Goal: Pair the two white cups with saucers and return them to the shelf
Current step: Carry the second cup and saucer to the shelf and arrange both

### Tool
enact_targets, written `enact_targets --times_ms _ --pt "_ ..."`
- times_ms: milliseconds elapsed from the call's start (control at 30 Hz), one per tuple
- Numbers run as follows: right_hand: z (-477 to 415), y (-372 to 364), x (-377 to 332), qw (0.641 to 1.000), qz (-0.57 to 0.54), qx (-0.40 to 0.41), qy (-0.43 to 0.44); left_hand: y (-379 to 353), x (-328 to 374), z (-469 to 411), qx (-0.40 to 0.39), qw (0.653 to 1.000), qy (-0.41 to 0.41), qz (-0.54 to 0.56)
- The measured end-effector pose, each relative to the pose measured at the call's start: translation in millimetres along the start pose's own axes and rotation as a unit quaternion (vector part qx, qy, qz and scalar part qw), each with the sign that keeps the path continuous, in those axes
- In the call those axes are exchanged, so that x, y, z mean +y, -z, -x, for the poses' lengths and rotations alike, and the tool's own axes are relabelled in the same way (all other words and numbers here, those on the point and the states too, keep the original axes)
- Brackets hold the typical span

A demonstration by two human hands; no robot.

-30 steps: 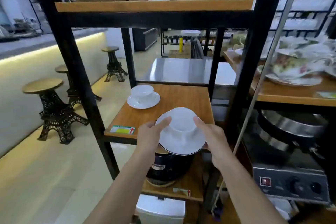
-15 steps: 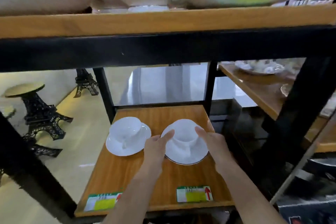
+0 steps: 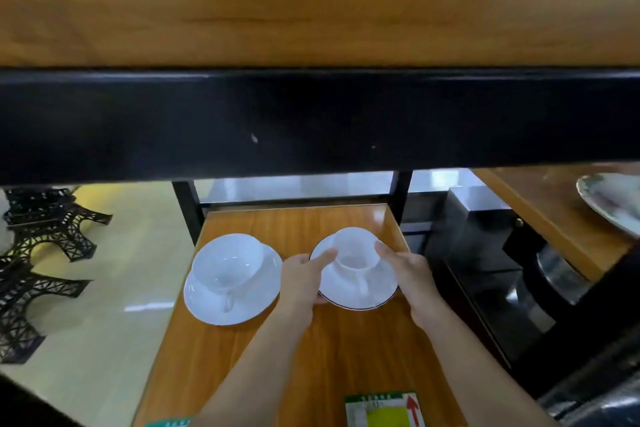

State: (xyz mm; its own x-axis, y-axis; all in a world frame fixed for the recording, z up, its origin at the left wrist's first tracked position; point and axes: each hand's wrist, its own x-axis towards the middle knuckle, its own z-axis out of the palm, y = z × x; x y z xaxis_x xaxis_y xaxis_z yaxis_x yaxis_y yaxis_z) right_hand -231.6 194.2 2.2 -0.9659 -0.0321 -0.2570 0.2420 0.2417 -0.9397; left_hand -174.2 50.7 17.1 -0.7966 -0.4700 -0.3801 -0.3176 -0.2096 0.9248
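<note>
Two white cups sit on white saucers on the wooden shelf (image 3: 301,350). The left cup (image 3: 227,267) rests on its saucer (image 3: 258,302), handle toward me, with no hand on it. The right cup (image 3: 355,250) stands on a dark-rimmed saucer (image 3: 367,295). My left hand (image 3: 301,276) grips that saucer's left edge, thumb on top. My right hand (image 3: 407,269) holds its right edge, fingertips by the cup. The saucer lies low on the shelf; whether it touches the board I cannot tell.
The upper shelf's wooden board and black beam (image 3: 311,121) fill the top half of the view, close above. Black posts (image 3: 185,208) stand at the shelf's back corners. Dark appliances (image 3: 485,253) sit to the right, tower-shaped stools (image 3: 41,236) to the left. Price labels (image 3: 384,409) mark the front edge.
Both hands carried the right cup and saucer from in front of the shelf onto it, beside the left set. My head has moved closer under the upper shelf.
</note>
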Motion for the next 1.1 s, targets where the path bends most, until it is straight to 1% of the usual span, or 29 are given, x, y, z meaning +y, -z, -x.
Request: enact_targets --times_ms 233,433,633,700,767,867,933,1000,1100 --pt "-10 0 6 1.0 0.025 0.008 -0.001 -6 -2 -10 0.005 1.0 0.014 -0.015" --pt "-16 1 11 0.999 0.047 -0.009 0.011 -7 -1 -13 0.0 0.999 0.024 -0.04" --pt "-17 3 9 0.999 0.049 -0.009 0.0 -7 0 -11 0.0 0.997 0.025 -0.077" --pt "-16 4 8 0.998 0.055 -0.008 0.001 -7 2 -9 0.0 0.996 0.018 -0.089" --pt "-13 3 6 0.997 0.07 0.011 0.022 -8 2 -7 0.011 0.994 0.002 -0.11" --pt "-12 3 7 0.991 0.084 0.057 0.091 -6 2 -1 0.051 0.989 -0.054 -0.13" --pt "-6 4 4 0.991 0.057 0.041 0.112 -6 0 4 0.058 0.989 -0.087 -0.104" --pt "1 3 1 0.993 0.026 0.014 0.115 -9 0 13 0.041 0.992 -0.094 -0.075" --pt "9 2 0 0.994 -0.008 -0.004 0.111 -13 -5 21 0.005 0.994 -0.091 -0.058"
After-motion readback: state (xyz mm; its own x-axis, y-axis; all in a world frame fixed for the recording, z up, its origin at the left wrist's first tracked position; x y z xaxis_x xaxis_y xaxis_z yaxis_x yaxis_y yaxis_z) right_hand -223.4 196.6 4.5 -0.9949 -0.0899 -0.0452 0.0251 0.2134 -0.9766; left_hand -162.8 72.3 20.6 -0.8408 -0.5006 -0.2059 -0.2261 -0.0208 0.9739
